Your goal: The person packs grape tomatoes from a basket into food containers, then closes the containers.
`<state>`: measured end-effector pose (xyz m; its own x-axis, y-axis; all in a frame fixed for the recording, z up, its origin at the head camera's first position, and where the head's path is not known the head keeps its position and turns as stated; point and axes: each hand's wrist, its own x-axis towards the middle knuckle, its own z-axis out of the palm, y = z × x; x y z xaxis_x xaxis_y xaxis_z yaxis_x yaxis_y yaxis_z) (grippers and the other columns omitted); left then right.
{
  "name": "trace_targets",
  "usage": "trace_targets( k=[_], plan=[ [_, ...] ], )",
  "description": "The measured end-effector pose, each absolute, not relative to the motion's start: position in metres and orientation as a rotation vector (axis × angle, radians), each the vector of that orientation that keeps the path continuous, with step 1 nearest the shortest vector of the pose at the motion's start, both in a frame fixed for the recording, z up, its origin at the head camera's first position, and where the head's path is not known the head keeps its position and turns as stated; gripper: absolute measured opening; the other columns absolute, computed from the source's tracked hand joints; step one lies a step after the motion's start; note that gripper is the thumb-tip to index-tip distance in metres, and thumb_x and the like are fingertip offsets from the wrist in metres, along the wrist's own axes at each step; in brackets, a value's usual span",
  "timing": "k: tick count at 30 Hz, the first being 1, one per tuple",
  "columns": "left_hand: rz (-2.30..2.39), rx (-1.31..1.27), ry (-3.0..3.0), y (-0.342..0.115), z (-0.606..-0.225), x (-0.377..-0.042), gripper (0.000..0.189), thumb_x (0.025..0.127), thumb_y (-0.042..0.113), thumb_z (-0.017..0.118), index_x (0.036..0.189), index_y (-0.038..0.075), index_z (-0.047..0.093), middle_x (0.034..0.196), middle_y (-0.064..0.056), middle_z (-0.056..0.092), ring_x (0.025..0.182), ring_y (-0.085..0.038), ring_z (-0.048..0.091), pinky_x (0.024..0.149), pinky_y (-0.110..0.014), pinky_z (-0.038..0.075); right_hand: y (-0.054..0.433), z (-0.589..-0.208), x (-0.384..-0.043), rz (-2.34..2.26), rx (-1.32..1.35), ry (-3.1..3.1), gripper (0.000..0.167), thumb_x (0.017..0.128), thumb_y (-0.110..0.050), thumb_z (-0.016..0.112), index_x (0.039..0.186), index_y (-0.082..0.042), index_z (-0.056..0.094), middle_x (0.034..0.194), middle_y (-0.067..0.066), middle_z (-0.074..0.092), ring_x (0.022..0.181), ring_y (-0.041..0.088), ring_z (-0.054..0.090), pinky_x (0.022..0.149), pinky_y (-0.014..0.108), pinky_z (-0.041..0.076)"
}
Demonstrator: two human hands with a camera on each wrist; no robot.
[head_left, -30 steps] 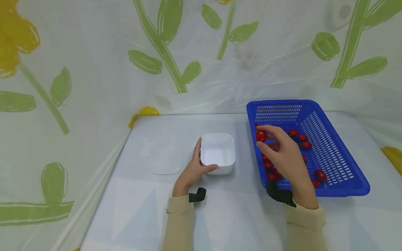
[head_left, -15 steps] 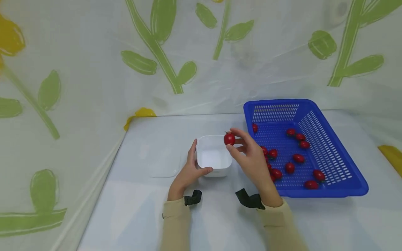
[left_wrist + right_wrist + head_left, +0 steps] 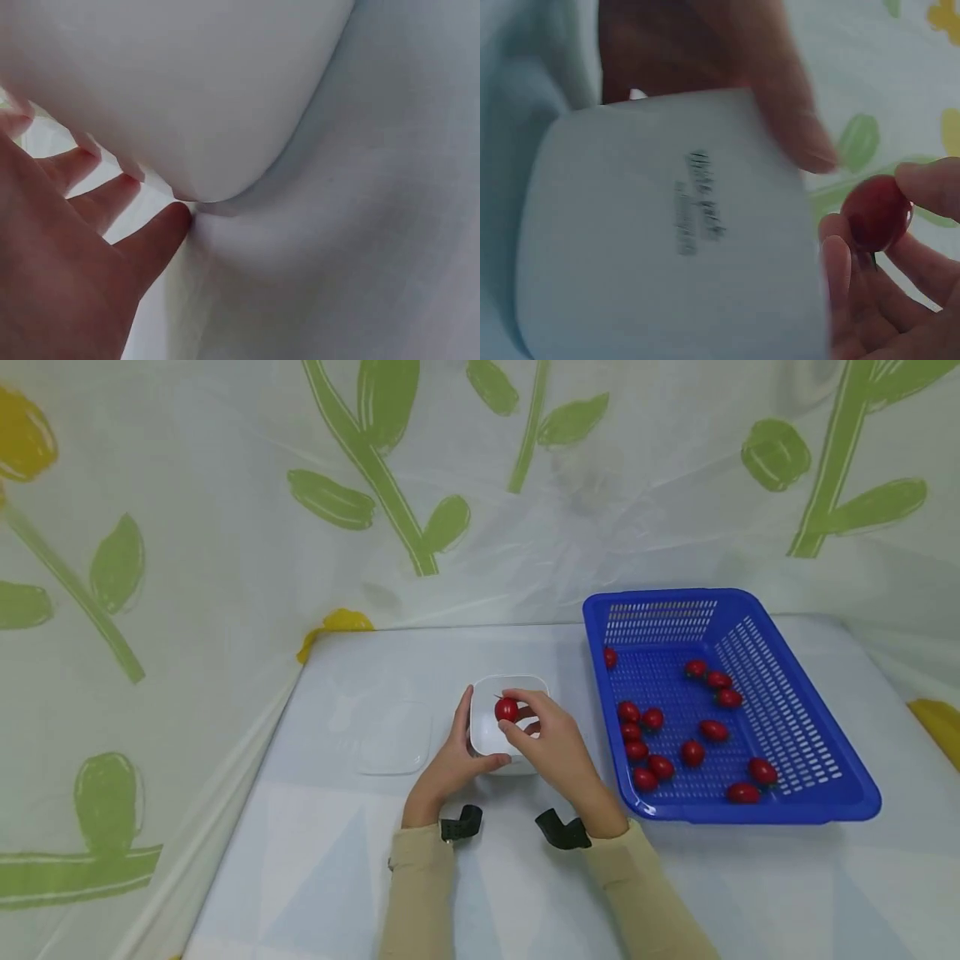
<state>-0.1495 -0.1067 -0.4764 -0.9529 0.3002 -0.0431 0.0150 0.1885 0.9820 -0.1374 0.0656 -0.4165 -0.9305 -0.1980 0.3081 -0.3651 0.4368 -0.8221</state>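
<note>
A white square container (image 3: 517, 768) stands on the table, its open top facing up. My left hand (image 3: 447, 770) holds it at the left near corner, fingers along the left side and thumb across the front edge. In the left wrist view those fingertips (image 3: 178, 215) touch the container's wall. Over the opening, my right hand (image 3: 561, 750) pinches a cherry tomato (image 3: 507, 709) between thumb and fingers. The right wrist view shows this tomato with a thin stem, just beyond the container's rim. The right hand hides part of the container's inside.
To the right is a blue perforated basket (image 3: 750, 814) with several cherry tomatoes (image 3: 692, 753) scattered in it. A clear lid (image 3: 393, 739) lies flat left of the container. A patterned curtain (image 3: 240, 527) hangs behind the table.
My right hand has carried the cherry tomato left, from over the basket to above the container. My left hand has stayed on the container.
</note>
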Motion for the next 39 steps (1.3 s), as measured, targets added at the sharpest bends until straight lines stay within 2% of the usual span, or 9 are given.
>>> trace_targets(
  k=[6, 12, 16, 19, 23, 27, 32, 35, 39],
  plan=[
    [1.808, 0.321, 2.239, -0.109, -0.477, -0.148, 0.106, 0.067, 0.037, 0.076, 0.137, 0.047, -0.003, 0.145, 0.014, 0.006, 0.13, -0.013, 0.017, 0.099, -0.049, 0.026, 0.055, -0.434, -0.138, 1.1, 0.652, -2.553, 0.039, 0.081, -0.014, 0.064, 0.119, -0.013, 0.055, 0.111, -0.001, 0.056, 0.085, 0.01, 0.056, 0.064, 0.023, 0.05],
    [1.856, 0.364, 2.171, -0.111, -0.473, -0.153, 0.106, 0.069, 0.026, 0.076, 0.137, 0.047, -0.002, 0.144, 0.013, 0.006, 0.127, -0.018, 0.025, 0.094, -0.044, 0.034, 0.051, -0.434, -0.14, 0.721, 0.662, -2.639, 0.037, 0.081, -0.02, 0.061, 0.118, -0.017, 0.057, 0.112, -0.004, 0.058, 0.078, 0.01, 0.059, 0.056, 0.026, 0.049],
    [1.818, 0.34, 2.179, -0.113, -0.474, -0.153, 0.108, 0.066, 0.032, 0.078, 0.136, 0.049, -0.001, 0.145, 0.011, 0.006, 0.127, -0.023, 0.026, 0.095, -0.043, 0.035, 0.05, -0.431, -0.139, 0.64, 0.639, -2.75, 0.037, 0.083, -0.025, 0.06, 0.119, -0.02, 0.057, 0.112, -0.004, 0.059, 0.075, 0.01, 0.059, 0.054, 0.026, 0.047],
    [1.779, 0.323, 2.215, -0.114, -0.475, -0.152, 0.108, 0.063, 0.037, 0.079, 0.136, 0.05, 0.0, 0.145, 0.011, 0.007, 0.131, -0.024, 0.02, 0.098, -0.044, 0.03, 0.049, -0.428, -0.139, 0.629, 0.607, -2.842, 0.039, 0.084, -0.03, 0.061, 0.121, -0.02, 0.056, 0.108, -0.004, 0.06, 0.077, 0.008, 0.058, 0.056, 0.026, 0.047],
    [1.802, 0.34, 2.198, -0.115, -0.474, -0.151, 0.106, 0.066, 0.033, 0.078, 0.137, 0.048, 0.0, 0.144, 0.015, 0.01, 0.132, -0.019, 0.016, 0.101, -0.045, 0.027, 0.047, -0.425, -0.139, 0.62, 0.603, -2.925, 0.037, 0.085, -0.034, 0.058, 0.119, -0.02, 0.057, 0.1, -0.004, 0.062, 0.075, 0.008, 0.056, 0.056, 0.026, 0.047],
    [1.833, 0.342, 2.146, -0.115, -0.47, -0.149, 0.105, 0.069, 0.025, 0.076, 0.139, 0.045, 0.0, 0.143, 0.02, 0.011, 0.13, -0.013, 0.02, 0.101, -0.04, 0.027, 0.046, -0.424, -0.139, 0.547, 0.642, -2.927, 0.023, 0.089, -0.034, 0.05, 0.104, -0.02, 0.063, 0.081, -0.007, 0.061, 0.064, 0.008, 0.052, 0.048, 0.025, 0.043],
    [1.852, 0.364, 2.094, -0.113, -0.456, -0.144, 0.107, 0.071, 0.014, 0.074, 0.142, 0.034, -0.004, 0.145, 0.016, 0.008, 0.13, -0.013, 0.021, 0.101, -0.039, 0.027, 0.046, -0.427, -0.137, 0.448, 0.7, -2.9, 0.023, 0.092, -0.03, 0.044, 0.082, -0.022, 0.063, 0.061, -0.011, 0.053, 0.055, 0.008, 0.049, 0.042, 0.024, 0.037],
    [1.829, 0.367, 2.108, -0.113, -0.451, -0.142, 0.107, 0.072, 0.015, 0.073, 0.142, 0.034, -0.005, 0.145, 0.016, 0.008, 0.13, -0.015, 0.021, 0.101, -0.039, 0.028, 0.047, -0.428, -0.136, 0.458, 0.703, -2.892, 0.023, 0.092, -0.03, 0.044, 0.082, -0.022, 0.064, 0.064, -0.01, 0.056, 0.057, 0.009, 0.052, 0.044, 0.024, 0.04],
    [1.804, 0.335, 2.15, -0.114, -0.458, -0.145, 0.105, 0.071, 0.021, 0.074, 0.14, 0.042, -0.003, 0.144, 0.019, 0.008, 0.129, -0.016, 0.024, 0.097, -0.04, 0.033, 0.048, -0.428, -0.138, 0.606, 0.672, -2.858, 0.021, 0.089, -0.028, 0.051, 0.101, -0.02, 0.066, 0.089, -0.007, 0.065, 0.07, 0.009, 0.058, 0.052, 0.025, 0.046]
  ],
)
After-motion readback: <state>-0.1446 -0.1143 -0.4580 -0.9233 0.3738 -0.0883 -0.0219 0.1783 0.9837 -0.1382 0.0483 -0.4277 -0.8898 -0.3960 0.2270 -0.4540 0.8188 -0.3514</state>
